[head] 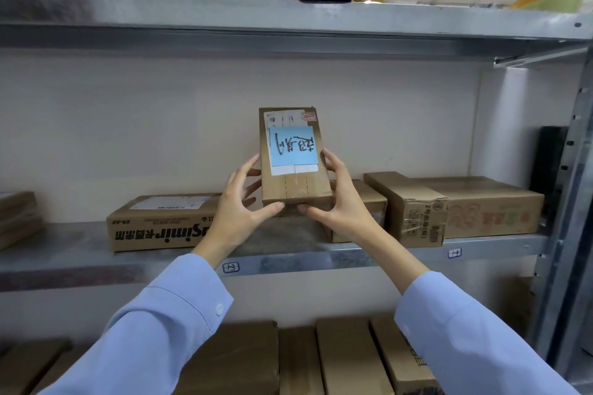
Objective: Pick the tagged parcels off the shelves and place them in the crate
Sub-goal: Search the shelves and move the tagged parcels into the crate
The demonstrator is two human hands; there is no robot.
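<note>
A small brown cardboard parcel [296, 183] with a blue handwritten tag [293, 146] and a white shipping label is held up, tilted, above the middle shelf [288, 258]. My left hand [242, 199] grips its left side and bottom corner. Its right side and underside are in the grip of my right hand [337, 199]. Both arms wear light blue sleeves. No crate is in view.
On the middle shelf lie a flat printed carton [160, 224] at left, a box [359, 212] behind my right hand, and two cartons [414, 205] [491, 208] at right. Several brown parcels [337, 359] fill the shelf below. A metal upright [574, 170] stands at right.
</note>
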